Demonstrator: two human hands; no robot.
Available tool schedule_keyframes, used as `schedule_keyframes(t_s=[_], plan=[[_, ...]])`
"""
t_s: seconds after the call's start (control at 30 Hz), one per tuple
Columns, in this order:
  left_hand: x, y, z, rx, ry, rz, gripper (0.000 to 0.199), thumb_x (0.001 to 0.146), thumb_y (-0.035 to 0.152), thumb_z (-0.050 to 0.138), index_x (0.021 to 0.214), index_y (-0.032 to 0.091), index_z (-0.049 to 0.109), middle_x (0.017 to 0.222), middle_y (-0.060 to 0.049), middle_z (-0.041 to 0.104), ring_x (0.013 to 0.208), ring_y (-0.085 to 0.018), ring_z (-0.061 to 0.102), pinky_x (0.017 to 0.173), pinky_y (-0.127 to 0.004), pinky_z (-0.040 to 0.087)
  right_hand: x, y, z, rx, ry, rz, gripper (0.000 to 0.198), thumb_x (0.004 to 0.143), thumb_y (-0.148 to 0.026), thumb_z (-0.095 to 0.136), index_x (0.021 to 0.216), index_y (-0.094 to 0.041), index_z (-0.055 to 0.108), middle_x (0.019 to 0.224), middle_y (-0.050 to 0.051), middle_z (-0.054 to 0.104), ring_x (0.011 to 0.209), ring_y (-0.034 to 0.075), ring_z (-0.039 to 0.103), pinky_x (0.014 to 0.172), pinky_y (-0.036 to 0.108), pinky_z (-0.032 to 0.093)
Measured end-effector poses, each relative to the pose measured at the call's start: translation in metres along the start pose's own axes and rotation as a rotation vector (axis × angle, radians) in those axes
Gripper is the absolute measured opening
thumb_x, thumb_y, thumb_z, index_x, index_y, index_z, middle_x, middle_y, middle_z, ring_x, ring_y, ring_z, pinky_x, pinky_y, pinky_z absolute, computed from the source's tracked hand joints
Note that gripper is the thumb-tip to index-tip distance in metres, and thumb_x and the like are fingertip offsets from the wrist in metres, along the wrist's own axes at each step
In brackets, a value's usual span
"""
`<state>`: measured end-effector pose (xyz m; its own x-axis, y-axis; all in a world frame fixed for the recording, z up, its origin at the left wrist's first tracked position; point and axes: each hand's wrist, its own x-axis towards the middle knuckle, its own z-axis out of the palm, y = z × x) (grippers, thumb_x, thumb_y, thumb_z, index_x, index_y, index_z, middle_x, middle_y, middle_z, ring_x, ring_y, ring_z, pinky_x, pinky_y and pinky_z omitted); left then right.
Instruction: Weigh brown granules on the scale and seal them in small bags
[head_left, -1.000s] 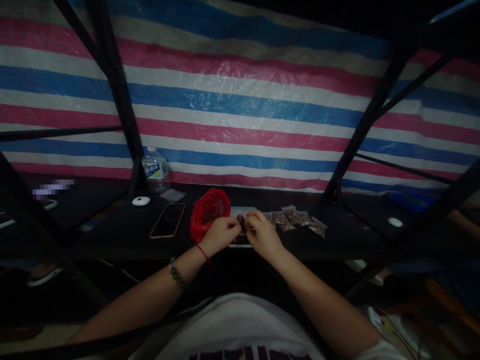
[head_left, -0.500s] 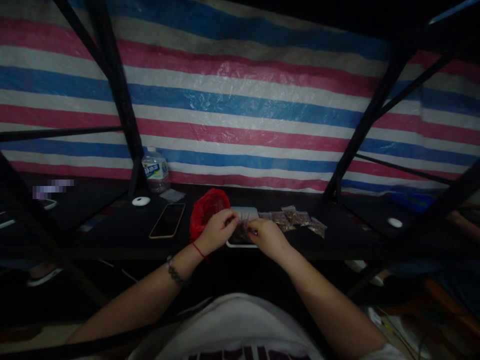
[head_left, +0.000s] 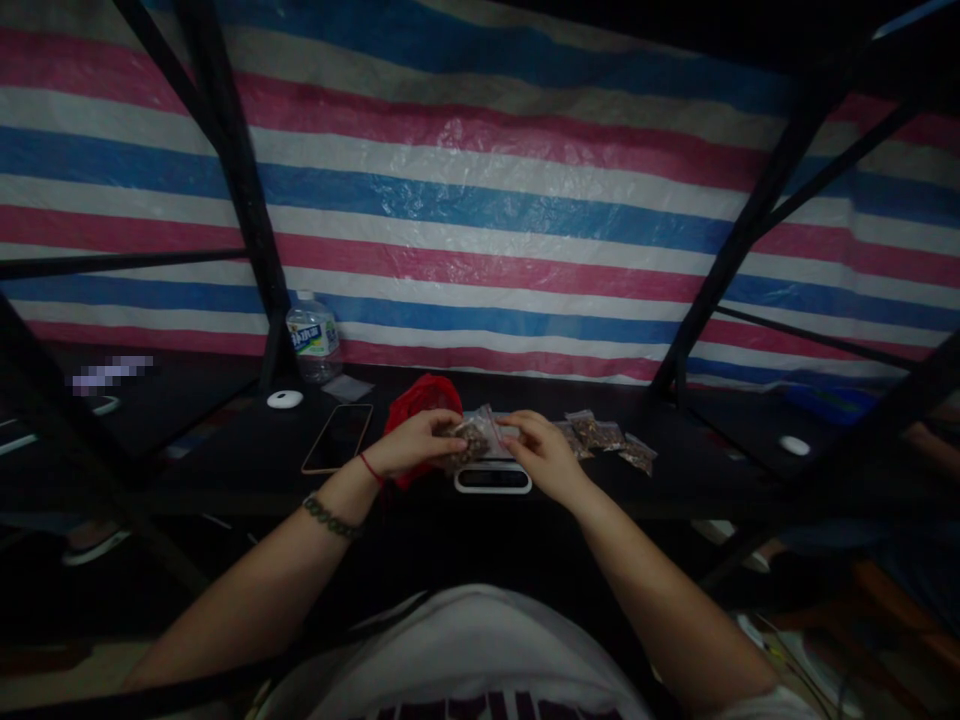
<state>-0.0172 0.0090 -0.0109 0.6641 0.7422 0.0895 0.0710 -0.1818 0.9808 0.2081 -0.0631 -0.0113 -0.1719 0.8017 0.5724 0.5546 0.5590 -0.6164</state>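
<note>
Between my hands is a small clear zip bag [head_left: 474, 437] with brownish bits in its lower part, tilted on its side. My left hand [head_left: 421, 440] is closed on the filled end. At the zip end, my right hand [head_left: 544, 452] pinches the bag's edge between thumb and fingers. Beneath the bag sits a white digital scale [head_left: 493, 489], its dark display facing me and its top mostly covered. Just behind my left hand stands an opened red plastic bag [head_left: 424, 396]; its contents are hidden now. Several filled zip bags [head_left: 598, 433] lie right of my right hand.
Left on the black table [head_left: 247, 450] lie a phone [head_left: 337, 438], a white oval object [head_left: 285, 399] and a clear flat packet [head_left: 348, 388] beside a plastic bottle [head_left: 313, 337]. Dark metal posts [head_left: 255, 230] flank the workspace. A striped sheet [head_left: 480, 220] hangs behind. Another person's arm [head_left: 934, 445] shows far right.
The zip bag has turned from upright to sideways and risen off the scale, uncovering its display. My left hand has shifted left onto the filled end; my right hand has moved slightly right.
</note>
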Motion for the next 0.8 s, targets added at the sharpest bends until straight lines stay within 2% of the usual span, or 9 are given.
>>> schedule_keyframes(t_s=[0.1, 0.27, 0.33, 0.43, 0.53, 0.67, 0.8], plan=[[0.001, -0.001, -0.021, -0.082, 0.214, 0.048, 0.046, 0.072, 0.04, 0.07, 0.108, 0.015, 0.057, 0.099, -0.007, 0.066, 0.08, -0.017, 0.065, 0.069, -0.03, 0.055, 0.002, 0.01, 0.0, 0.043, 0.115, 0.095, 0.032, 0.081, -0.02, 0.052, 0.112, -0.018, 0.062, 0.106, 0.009, 0.062, 0.065, 0.011, 0.056, 0.058, 0.025, 0.046], [0.002, -0.01, -0.06, -0.023, 0.451, -0.019, 0.049, 0.073, 0.044, 0.068, 0.113, 0.019, 0.054, 0.104, -0.007, 0.064, 0.081, -0.017, 0.065, 0.063, -0.031, 0.058, 0.001, 0.021, 0.002, 0.055, 0.1, 0.122, 0.031, 0.081, -0.019, 0.048, 0.108, -0.018, 0.062, 0.102, 0.007, 0.064, 0.072, 0.013, 0.058, 0.063, 0.026, 0.048], [0.002, -0.015, -0.068, 0.023, 0.466, -0.069, 0.05, 0.07, 0.041, 0.07, 0.111, 0.018, 0.055, 0.102, -0.007, 0.064, 0.08, -0.018, 0.065, 0.063, -0.031, 0.058, 0.001, 0.022, 0.004, 0.039, 0.073, 0.123, 0.029, 0.081, -0.02, 0.048, 0.106, -0.019, 0.063, 0.104, 0.007, 0.064, 0.072, 0.013, 0.058, 0.064, 0.026, 0.048], [0.003, -0.022, -0.073, 0.117, 0.409, -0.109, 0.052, 0.066, 0.037, 0.072, 0.111, 0.015, 0.055, 0.1, -0.007, 0.065, 0.082, -0.019, 0.065, 0.067, -0.032, 0.057, 0.002, 0.027, 0.007, 0.034, 0.039, 0.149, 0.03, 0.08, -0.023, 0.051, 0.108, -0.019, 0.062, 0.102, 0.007, 0.064, 0.065, 0.011, 0.056, 0.062, 0.025, 0.047], [0.004, -0.026, -0.077, 0.315, 0.418, -0.093, 0.054, 0.065, 0.035, 0.07, 0.113, 0.015, 0.055, 0.098, -0.007, 0.066, 0.084, -0.021, 0.065, 0.072, -0.033, 0.056, 0.004, 0.043, 0.008, 0.02, 0.033, 0.197, 0.033, 0.077, -0.027, 0.054, 0.108, -0.018, 0.061, 0.089, 0.003, 0.064, 0.057, 0.01, 0.053, 0.057, 0.024, 0.044], [0.007, -0.03, -0.083, 0.66, 0.5, -0.046, 0.052, 0.065, 0.033, 0.067, 0.114, 0.017, 0.058, 0.102, -0.007, 0.067, 0.091, -0.023, 0.064, 0.083, -0.034, 0.051, 0.004, 0.079, 0.01, -0.057, 0.09, 0.263, 0.017, 0.076, -0.031, 0.053, 0.081, -0.017, 0.061, 0.065, -0.001, 0.056, 0.06, 0.013, 0.052, 0.058, 0.025, 0.04], [0.009, -0.035, -0.086, 0.792, 0.541, -0.045, 0.052, 0.07, 0.033, 0.063, 0.12, 0.017, 0.055, 0.108, -0.008, 0.066, 0.094, -0.022, 0.063, 0.085, -0.032, 0.049, -0.003, 0.115, 0.017, -0.098, 0.207, 0.297, 0.022, 0.077, -0.034, 0.048, 0.063, -0.018, 0.053, 0.056, -0.002, 0.048, 0.056, 0.013, 0.046, 0.055, 0.024, 0.033]])
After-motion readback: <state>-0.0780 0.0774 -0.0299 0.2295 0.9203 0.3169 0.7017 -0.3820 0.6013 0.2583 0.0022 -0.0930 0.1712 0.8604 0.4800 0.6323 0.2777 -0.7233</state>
